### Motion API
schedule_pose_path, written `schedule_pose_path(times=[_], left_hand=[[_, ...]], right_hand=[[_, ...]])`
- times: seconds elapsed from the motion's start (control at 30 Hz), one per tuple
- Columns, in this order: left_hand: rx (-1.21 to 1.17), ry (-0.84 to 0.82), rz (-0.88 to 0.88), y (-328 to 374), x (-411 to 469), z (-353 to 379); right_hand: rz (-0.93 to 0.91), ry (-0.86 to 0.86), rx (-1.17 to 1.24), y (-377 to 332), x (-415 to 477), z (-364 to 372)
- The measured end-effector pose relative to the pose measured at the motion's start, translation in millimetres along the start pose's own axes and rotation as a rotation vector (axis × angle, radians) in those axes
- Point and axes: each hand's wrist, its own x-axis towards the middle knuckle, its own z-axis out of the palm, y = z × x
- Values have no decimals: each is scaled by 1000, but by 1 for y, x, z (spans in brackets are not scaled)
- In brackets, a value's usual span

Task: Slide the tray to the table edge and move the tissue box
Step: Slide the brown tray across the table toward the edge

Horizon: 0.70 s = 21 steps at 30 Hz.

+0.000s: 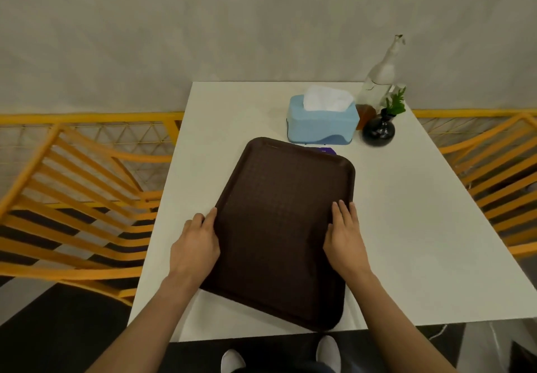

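Note:
A dark brown tray [279, 212] lies slightly askew on the white table [406, 227], its near corner close to the front edge. My left hand [194, 244] grips the tray's left rim. My right hand [345, 236] rests flat on the tray's right side, fingers together and pointing away from me. A light blue tissue box [321, 124] with a white tissue sticking out stands just beyond the tray's far edge, apart from both hands.
Right of the tissue box stand a glass bottle [377, 82] and a small black vase with a green sprig [379, 130]. A purple item [327, 150] peeks out behind the tray. Yellow slatted chairs [72, 198] flank the table on both sides.

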Motion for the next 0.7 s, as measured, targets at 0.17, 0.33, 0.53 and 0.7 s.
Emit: schedule_pose_path(times=[0.17, 0.33, 0.53, 0.7], left_hand=[[-8, 79, 60, -14, 5, -4], [-63, 6, 187, -17, 16, 6], [-23, -35, 212, -20, 7, 28], [7, -39, 151, -19, 4, 32]], right_hand=[[-50, -16, -37, -9, 4, 4], [19, 114, 19, -15, -4, -4], [201, 89, -69, -3, -21, -5], [141, 100, -61, -5, -12, -3]])
